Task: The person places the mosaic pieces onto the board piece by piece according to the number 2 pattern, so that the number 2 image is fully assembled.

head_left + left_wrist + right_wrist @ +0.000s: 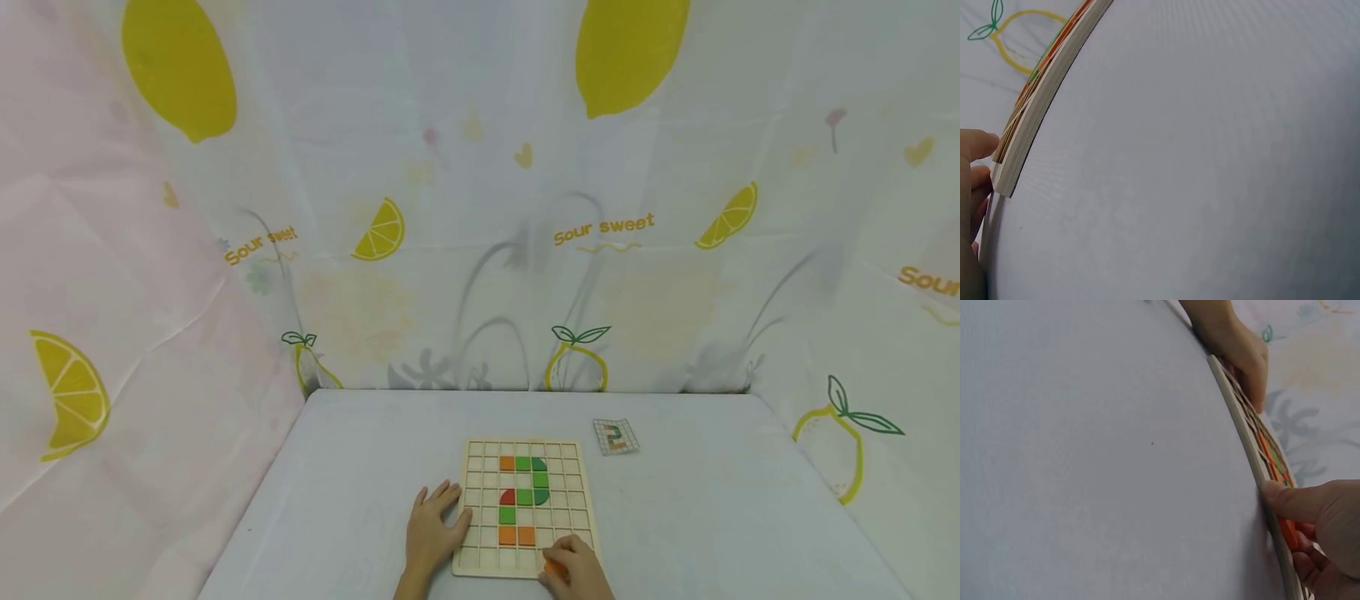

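A wooden grid board (566, 475) lies on the table, with orange, green, dark green and red tiles set in its cells. My left hand (433, 529) rests at the board's left edge, fingers extended and thumb over the rim. Over the lower right part of the board, my right hand (577, 567) pinches an orange tile (556, 568). The right wrist view shows that orange tile (1288, 532) between thumb and fingers, close to the board's near edge. Two orange tiles (517, 536) sit side by side in the row just left of this hand.
A small card (615, 437) with a printed grid and coloured figure lies beyond the board's right corner. The white table (352, 467) extends to both sides of the board. A lemon-print cloth (480, 292) hangs behind and at the sides.
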`<state>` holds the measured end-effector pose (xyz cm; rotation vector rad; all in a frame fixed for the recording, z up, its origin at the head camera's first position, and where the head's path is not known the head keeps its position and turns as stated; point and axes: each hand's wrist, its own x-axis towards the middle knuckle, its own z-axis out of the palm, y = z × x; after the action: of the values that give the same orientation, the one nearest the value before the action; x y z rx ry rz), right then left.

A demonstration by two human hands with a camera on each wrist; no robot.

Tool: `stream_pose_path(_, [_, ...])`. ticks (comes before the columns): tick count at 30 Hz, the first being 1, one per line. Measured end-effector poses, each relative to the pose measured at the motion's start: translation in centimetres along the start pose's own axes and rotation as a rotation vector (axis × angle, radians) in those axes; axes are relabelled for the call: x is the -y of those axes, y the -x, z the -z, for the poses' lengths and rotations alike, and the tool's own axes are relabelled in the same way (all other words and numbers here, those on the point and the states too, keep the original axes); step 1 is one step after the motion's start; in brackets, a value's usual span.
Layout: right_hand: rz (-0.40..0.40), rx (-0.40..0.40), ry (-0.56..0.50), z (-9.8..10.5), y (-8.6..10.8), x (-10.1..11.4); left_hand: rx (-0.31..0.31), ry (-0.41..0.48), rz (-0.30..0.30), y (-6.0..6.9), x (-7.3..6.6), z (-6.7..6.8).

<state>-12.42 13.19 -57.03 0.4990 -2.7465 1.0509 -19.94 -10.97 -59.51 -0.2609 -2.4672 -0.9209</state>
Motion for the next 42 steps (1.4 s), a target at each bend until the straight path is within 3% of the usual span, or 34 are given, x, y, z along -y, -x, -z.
stream_pose_path(4, [0.248, 0.049, 0.005, 0.7, 0.0, -1.5, -0.015, 0.003, -0.004, 0.0, 0.0, 0.1])
stream_pose_path(6, [0.295, 0.044, 0.005, 0.9, 0.1, -1.7, -0.013, 0.006, -0.002, 0.0, 0.0, 0.0])
stream_pose_path(11, [0.193, 0.027, 0.001, 1.2, 0.0, -1.2, 0.004, 0.005, 0.006, 0.0, 0.1, -0.1])
stream_pose_path(14, [0.159, -0.079, 0.017, 0.9, -0.4, -0.5, 0.001, 0.006, 0.006, 0.0, 0.1, -0.2])
stream_pose_path(16, [0.18, -0.185, 0.027, 0.4, -0.8, -0.2, -0.003, 0.006, 0.005, 0.0, 0.1, -0.2])
stream_pose_path(19, [0.177, -0.246, 0.007, -0.2, -1.7, 0.0, -0.001, 0.002, 0.005, -0.1, 0.1, -0.1])
stream_pose_path(23, [0.152, -0.174, -0.029, -0.8, -2.8, -0.1, 0.013, 0.003, 0.016, -0.1, 0.1, -0.1])
stream_pose_path(28, [0.204, -0.117, -0.015, -1.4, -3.5, -0.2, 0.034, 0.005, 0.035, -0.1, 0.0, -0.1])
stream_pose_path(37, [0.197, -0.001, 0.025, -1.0, -4.1, -0.2, -0.006, -0.008, -0.003, 0.0, 0.1, -0.2])
stream_pose_path(42, [0.195, -0.003, 0.007, -0.8, -4.3, -0.8, 0.009, -0.008, 0.008, 0.0, 0.2, -0.1])
